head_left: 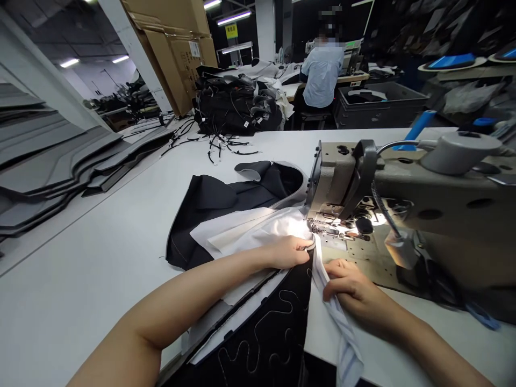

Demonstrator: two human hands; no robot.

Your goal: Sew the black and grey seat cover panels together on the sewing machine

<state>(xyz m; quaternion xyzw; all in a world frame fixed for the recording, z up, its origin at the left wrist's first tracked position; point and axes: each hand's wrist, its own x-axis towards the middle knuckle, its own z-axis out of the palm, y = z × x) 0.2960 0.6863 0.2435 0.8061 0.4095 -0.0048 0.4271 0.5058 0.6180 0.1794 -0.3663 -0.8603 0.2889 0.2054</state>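
Note:
Just left of the needle area of a grey sewing machine (338, 177), my left hand (288, 251) pinches the edge of a black fabric piece (266, 322) that has wavy pale stitching. White fabric (245, 231) and a dark padded panel (209, 201) lie beyond that hand. In front of the machine, my right hand (349, 282) has its fingers closed on a long white fabric strip (342, 333). The strip runs from near the presser foot down past the table's front edge. A lamp lights the needle area, and the needle itself is hard to make out.
A pile of black fabric parts (237, 105) stands at the table's far edge, with black cords (220, 145) before it. Grey panels (60, 145) are stacked at left. Behind, a person in a light blue shirt (322, 75) sits near a dark crate (379, 107).

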